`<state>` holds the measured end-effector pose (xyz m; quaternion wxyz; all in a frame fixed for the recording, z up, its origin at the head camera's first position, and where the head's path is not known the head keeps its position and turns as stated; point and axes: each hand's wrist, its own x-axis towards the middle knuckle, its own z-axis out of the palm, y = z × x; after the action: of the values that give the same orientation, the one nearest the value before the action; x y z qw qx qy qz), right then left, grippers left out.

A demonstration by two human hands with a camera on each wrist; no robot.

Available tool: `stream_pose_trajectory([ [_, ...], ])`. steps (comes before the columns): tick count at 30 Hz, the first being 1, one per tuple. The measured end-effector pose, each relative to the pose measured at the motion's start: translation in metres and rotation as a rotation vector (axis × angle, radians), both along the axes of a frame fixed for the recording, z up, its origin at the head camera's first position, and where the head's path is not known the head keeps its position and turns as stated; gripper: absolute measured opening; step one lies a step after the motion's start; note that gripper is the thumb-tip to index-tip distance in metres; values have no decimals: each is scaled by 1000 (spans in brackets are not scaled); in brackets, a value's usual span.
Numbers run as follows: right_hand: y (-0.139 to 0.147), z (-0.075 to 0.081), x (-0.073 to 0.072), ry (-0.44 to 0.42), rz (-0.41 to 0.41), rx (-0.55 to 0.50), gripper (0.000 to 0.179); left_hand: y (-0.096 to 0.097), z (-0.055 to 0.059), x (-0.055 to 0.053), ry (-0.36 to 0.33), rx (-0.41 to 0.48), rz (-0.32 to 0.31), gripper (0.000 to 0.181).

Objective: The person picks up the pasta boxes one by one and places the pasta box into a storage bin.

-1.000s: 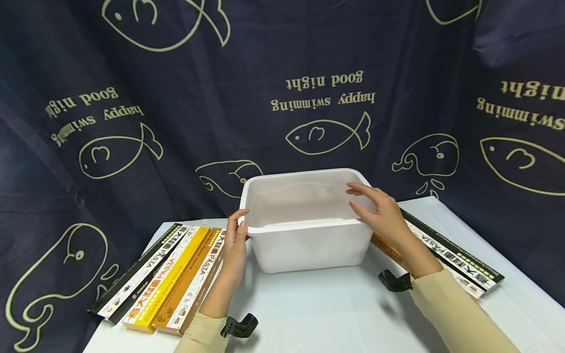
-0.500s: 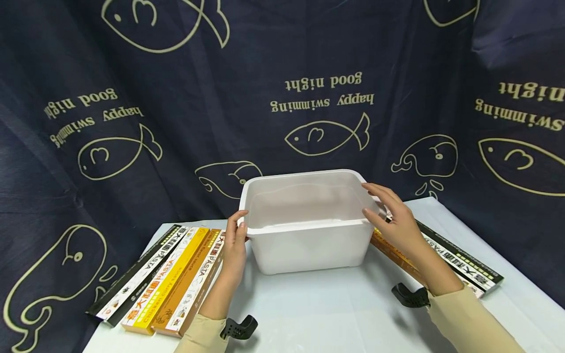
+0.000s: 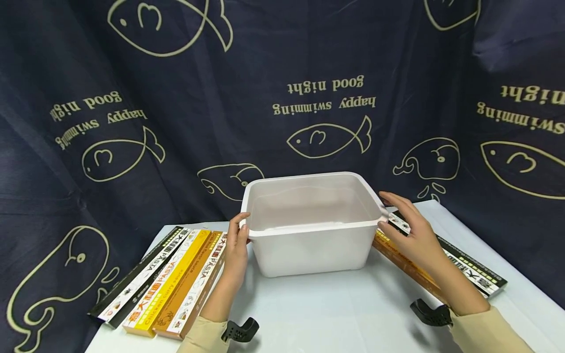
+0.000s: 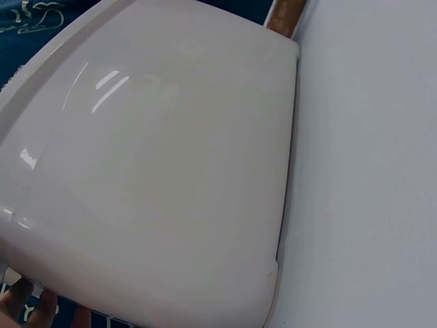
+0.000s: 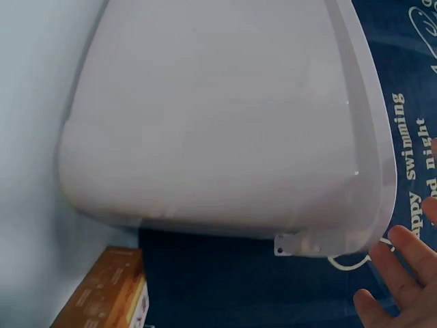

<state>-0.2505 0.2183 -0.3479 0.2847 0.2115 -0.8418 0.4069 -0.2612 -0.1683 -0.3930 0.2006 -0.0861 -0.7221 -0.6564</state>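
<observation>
A white plastic bin (image 3: 313, 252) stands upright on the table, its opening tilted toward me in the head view. My left hand (image 3: 236, 247) grips the bin's left end, thumb near the front corner and fingers at the rim. In the left wrist view the bin's side fills most of the frame, with a few fingers (image 4: 44, 311) at the lower left. My right hand (image 3: 409, 230) is spread beside the right end, thumb and fingertips close to the rim. The right wrist view shows that hand (image 5: 406, 280) with loosely extended fingers just off the bin's corner.
Several long pasta boxes, including a yellow one (image 3: 176, 279) and a brown one (image 3: 192, 279), lie side by side to the left. More lie on the right, a black-and-white one (image 3: 472, 267) and an orange-brown one (image 3: 403, 264). A dark blue fish-print curtain (image 3: 326, 59) hangs behind.
My right hand has moved right, from over the bin's opening to just outside its right end, uncovering the right rim. My left hand keeps its grip; the bin stays in place.
</observation>
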Motion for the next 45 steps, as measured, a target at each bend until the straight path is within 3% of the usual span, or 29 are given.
stream_pose_trajectory([
  [14,37,-24,11,17,-70,29,77,0,1,0,-2,-4,4,36],
  [23,55,-35,18,-75,-146,49,82,1,-1,-1,9,-11,11,37],
  [31,71,-46,19,-47,-174,78,83,1,0,-1,32,13,1,36],
  [45,102,-67,21,-102,-204,80,83,1,0,-1,34,10,-4,36],
])
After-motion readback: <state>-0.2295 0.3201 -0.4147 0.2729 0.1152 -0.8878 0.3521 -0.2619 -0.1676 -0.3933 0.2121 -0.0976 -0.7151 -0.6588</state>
